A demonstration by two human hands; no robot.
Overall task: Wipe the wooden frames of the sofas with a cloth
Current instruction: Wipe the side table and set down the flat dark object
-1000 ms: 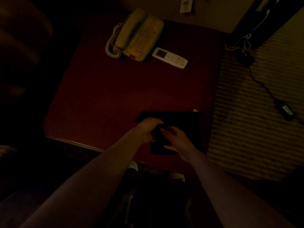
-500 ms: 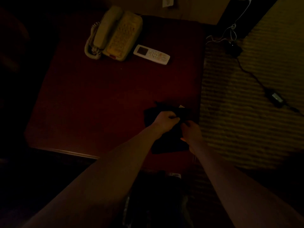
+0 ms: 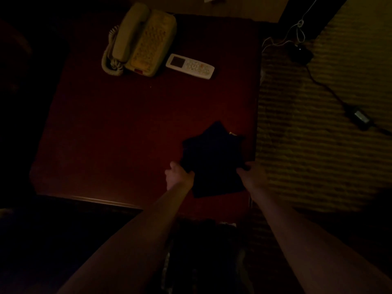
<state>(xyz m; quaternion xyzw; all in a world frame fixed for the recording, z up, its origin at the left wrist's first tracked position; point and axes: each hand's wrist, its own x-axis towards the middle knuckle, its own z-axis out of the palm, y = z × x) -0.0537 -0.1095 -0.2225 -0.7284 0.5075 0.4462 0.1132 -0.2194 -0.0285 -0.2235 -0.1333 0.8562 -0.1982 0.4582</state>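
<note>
Dark cloth (image 3: 212, 162) on bench (image 3: 127, 128): left hand (image 3: 177, 176), right hand (image 3: 251, 174) fingers grip opposite edges; we fold evenly into firm pad.

Bare table (image 3: 118, 134) between cloth (image 3: 212, 162) and far telephone (image 3: 142, 41), remote (image 3: 189, 66).

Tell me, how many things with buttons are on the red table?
2. The corded telephone sits at the table's far edge, and the white remote lies just to its right. The room is dim, so something small could be hidden in the dark left side.
</note>
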